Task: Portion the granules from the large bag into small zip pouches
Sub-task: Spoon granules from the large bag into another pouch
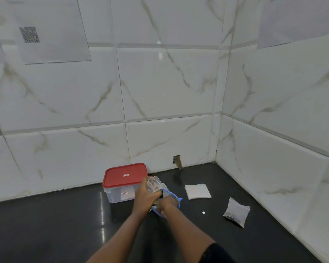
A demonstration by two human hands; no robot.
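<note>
My left hand (pixel 145 195) grips a small clear zip pouch (pixel 153 184) and holds it upright with its mouth up. Just below it, my right hand (pixel 168 204) holds the large bag (pixel 176 198), a clear bag with a blue zip edge, pressed against the pouch. Brownish granules show faintly between the hands. A filled small pouch (pixel 236 212) with dark granules lies on the counter to the right. A flat stack of empty white pouches (pixel 197 191) lies behind it.
A clear plastic box with a red lid (pixel 124 176) stands by the wall, just left of my hands. The black counter (pixel 55 224) meets white marble-tiled walls at the back and right. A small white disc (pixel 203 212) lies on the counter.
</note>
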